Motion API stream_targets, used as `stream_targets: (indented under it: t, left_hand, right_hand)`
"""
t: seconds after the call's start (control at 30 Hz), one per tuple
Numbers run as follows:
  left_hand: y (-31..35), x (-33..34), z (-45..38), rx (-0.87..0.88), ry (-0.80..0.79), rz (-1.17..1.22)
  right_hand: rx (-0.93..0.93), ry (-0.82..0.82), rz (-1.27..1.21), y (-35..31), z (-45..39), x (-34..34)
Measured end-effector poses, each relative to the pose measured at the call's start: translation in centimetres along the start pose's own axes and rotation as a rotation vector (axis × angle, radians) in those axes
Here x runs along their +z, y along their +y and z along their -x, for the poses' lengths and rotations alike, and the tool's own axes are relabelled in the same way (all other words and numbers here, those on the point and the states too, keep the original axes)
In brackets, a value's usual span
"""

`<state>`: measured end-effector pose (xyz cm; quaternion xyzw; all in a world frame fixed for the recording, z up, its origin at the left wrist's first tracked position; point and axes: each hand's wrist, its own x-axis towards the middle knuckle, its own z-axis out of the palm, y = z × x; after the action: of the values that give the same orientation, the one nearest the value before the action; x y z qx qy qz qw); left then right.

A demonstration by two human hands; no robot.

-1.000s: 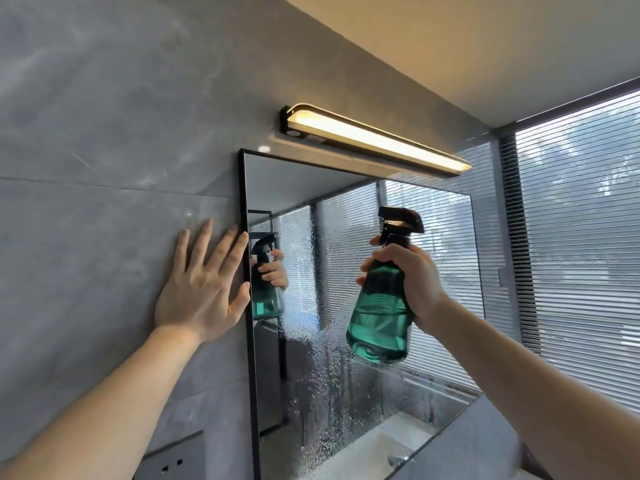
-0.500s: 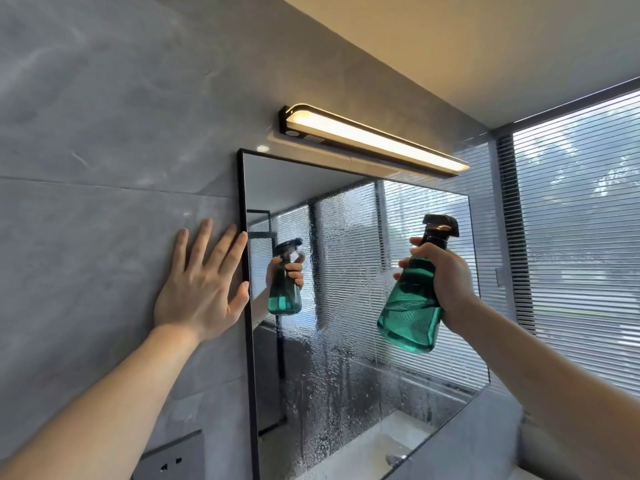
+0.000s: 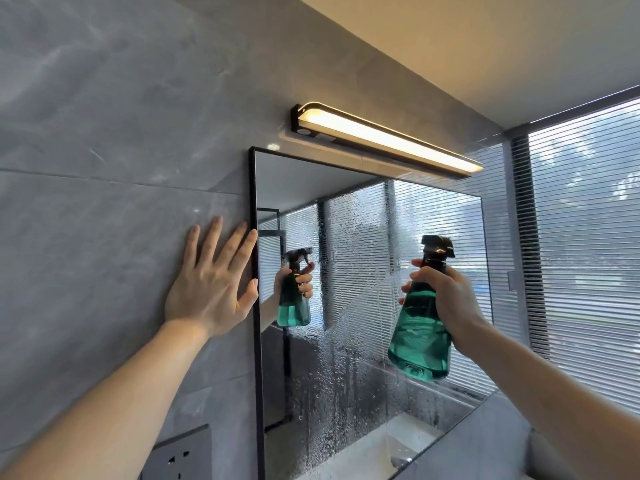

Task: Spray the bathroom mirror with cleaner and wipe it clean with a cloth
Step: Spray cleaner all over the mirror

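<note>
A black-framed mirror (image 3: 349,209) hangs on the grey tiled wall, its glass covered with droplets and runs of cleaner across the middle and lower part. My right hand (image 3: 446,292) grips the neck of a green spray bottle (image 3: 420,337) with a black trigger head, held upright in front of the mirror's right half. My left hand (image 3: 211,282) lies flat with fingers spread on the wall, its thumb and forefinger at the mirror's left frame. The bottle and my right hand are reflected in the left part of the glass. No cloth is in view.
A lit bar lamp (image 3: 384,140) is fixed above the mirror. A window with horizontal blinds (image 3: 585,258) fills the right side. A grey wall socket (image 3: 180,455) sits below my left arm. A white basin shows in the mirror's lower part.
My right hand has carried the spray bottle to the right across the mirror, from its middle to its right half. More droplets cover the glass. My left hand has stayed on the wall.
</note>
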<state>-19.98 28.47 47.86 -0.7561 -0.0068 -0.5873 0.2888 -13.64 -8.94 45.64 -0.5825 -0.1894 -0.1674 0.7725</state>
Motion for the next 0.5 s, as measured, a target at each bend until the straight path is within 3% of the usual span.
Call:
stream_targets:
  t: [0.2,0.5]
  left_hand:
    - [0.1,0.1,0.0,-0.008,0.003,0.001]
    - [0.2,0.4,0.0,-0.014,0.015,0.000]
  right_hand:
    - [0.130,-0.130,0.180,4.2,2.7,-0.5]
    - [0.252,-0.130,0.443,10.7,6.3,-4.7]
